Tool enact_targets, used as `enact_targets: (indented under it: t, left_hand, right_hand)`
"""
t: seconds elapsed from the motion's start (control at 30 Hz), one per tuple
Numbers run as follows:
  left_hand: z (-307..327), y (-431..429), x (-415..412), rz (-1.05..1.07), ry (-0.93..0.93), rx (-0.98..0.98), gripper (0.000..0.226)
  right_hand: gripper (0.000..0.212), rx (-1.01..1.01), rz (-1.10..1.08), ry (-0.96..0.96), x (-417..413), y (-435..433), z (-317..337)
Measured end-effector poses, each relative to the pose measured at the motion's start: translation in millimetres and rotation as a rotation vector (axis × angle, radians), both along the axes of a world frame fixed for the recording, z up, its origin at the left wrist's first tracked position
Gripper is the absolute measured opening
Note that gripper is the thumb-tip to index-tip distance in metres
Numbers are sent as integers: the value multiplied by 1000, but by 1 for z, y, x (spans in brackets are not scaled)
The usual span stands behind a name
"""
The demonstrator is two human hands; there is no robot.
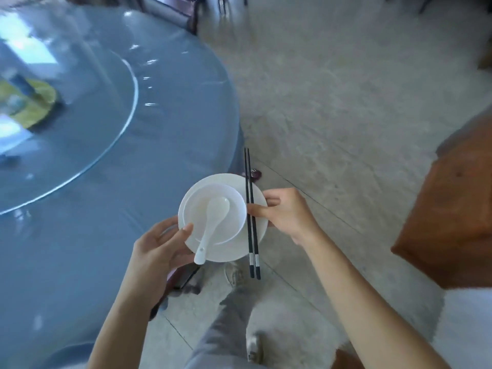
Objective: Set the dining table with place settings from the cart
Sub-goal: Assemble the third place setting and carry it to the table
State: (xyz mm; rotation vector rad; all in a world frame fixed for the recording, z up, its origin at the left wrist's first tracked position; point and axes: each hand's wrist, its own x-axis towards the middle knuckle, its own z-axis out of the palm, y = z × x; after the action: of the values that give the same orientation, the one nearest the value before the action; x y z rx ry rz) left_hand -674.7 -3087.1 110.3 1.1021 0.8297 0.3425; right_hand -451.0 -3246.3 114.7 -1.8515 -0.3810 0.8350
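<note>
I carry a white plate (259, 222) in the air just off the edge of the round table (111, 235), which has a blue-grey cover. A white bowl (231, 209) sits on the plate with a white ceramic spoon (213, 225) in it, its handle pointing toward me. Two black chopsticks (250, 209) lie across the plate's right side. My left hand (157, 251) grips the plate's left rim from below, thumb on the rim. My right hand (287, 211) holds the right rim and pins the chopsticks with its thumb.
A glass turntable (80, 145) lies on the table with a yellow object (29, 102) at far left. A brown wooden piece of furniture (452, 209) stands to the right. A dark chair frame (183, 278) is tucked under the table edge. Grey floor (332, 102) stretches ahead.
</note>
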Motion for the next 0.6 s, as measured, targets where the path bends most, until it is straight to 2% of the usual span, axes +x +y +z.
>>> enact_targets:
  t: [0.07, 0.17, 0.3, 0.47, 0.6]
  left_hand:
    - [-6, 21, 13, 74, -15, -8, 41]
    - [-13, 54, 29, 173, 20, 11, 52]
    - [-26, 90, 41, 321, -2, -20, 35]
    - [-52, 119, 41, 515, 21, -123, 40]
    - [-83, 132, 29, 620, 30, -218, 28]
  right_hand:
    - [36, 14, 67, -5, 24, 37, -4]
    - [37, 21, 170, -8, 54, 95, -11]
    - [29, 7, 315, -7, 80, 170, -28]
    - [34, -109, 508, -18, 89, 255, -61]
    - [36, -213, 687, -11, 81, 307, -97]
